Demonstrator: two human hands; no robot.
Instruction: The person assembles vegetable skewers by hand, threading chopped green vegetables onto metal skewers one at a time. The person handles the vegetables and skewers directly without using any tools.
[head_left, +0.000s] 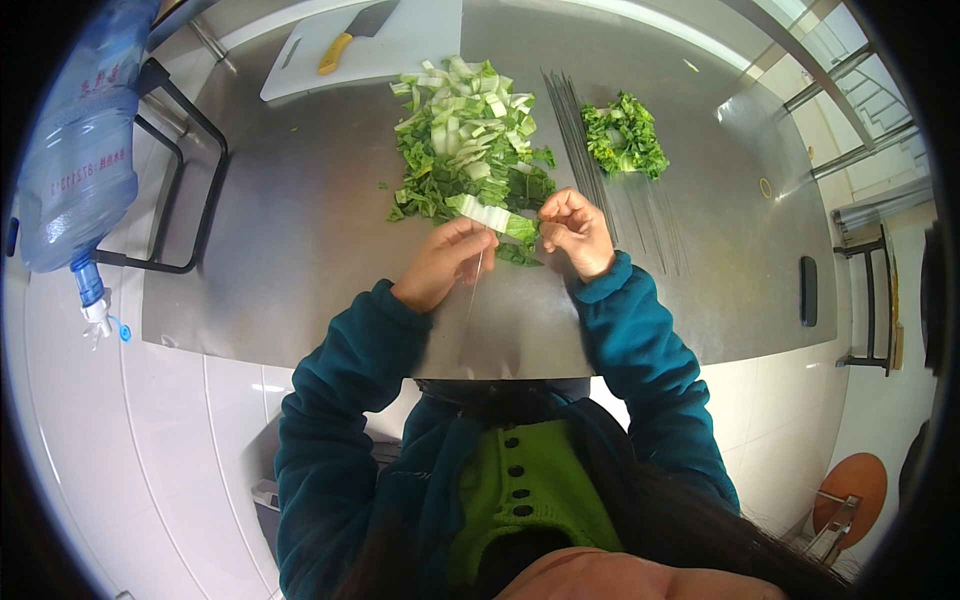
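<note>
My left hand (454, 259) holds a thin metal skewer (475, 281), its lower end pointing towards me. A cut leafy-green piece with a wide white stalk (487, 214) sits at the skewer's upper end, above my left fingers. My right hand (574, 229) is at this piece's leafy right end, its fingers curled; whether they pinch the leaf cannot be told. Just beyond both hands lies a heap of chopped leafy greens (465, 135). Right of the heap, a bundle of bare metal skewers (574, 135) lies lengthwise. Farther right, several skewers bear packed greens (625, 136), their bare ends towards me.
A white cutting board (300, 64) with a yellow-handled cleaver (335, 54) lies at the table's (300, 225) back left. A large blue water bottle (82, 142) hangs tap-down at the left, by a black metal frame (214, 180). A dark phone-like object (808, 291) lies near the right edge.
</note>
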